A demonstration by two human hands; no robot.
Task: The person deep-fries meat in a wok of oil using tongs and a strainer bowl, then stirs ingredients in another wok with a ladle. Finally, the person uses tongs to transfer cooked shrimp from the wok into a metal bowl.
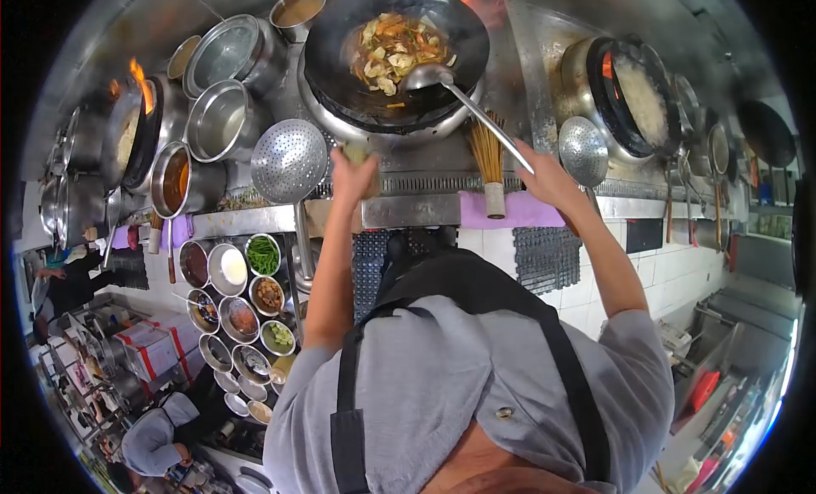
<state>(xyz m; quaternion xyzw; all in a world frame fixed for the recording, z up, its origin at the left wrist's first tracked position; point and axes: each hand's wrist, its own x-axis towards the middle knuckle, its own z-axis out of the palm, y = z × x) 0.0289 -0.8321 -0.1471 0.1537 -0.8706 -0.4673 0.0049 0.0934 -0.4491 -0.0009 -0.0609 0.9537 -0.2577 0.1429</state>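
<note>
A large black wok (327, 48) sits on a round burner with flames behind it, holding a stir-fry (398, 50) of noodle-like strands, vegetable strips and pale pieces. My right hand (546, 180) is closed around the handle of a steel ladle (476, 107), whose bowl rests in the wok at the food's right side. At the wok's near side, my left hand (352, 181) is closed on a greenish folded cloth (358, 149); whether a wok handle lies under it is hidden. Left of that hand lies a perforated skimmer (289, 161).
A bamboo brush (489, 158) stands right of the burner, near a purple cloth (514, 209). Steel pots (223, 124) and a pan of reddish sauce (172, 180) are at left. Ingredient bowls (228, 270) stand lower left. Another wok (642, 95) sits right. A person (157, 434) bends lower left.
</note>
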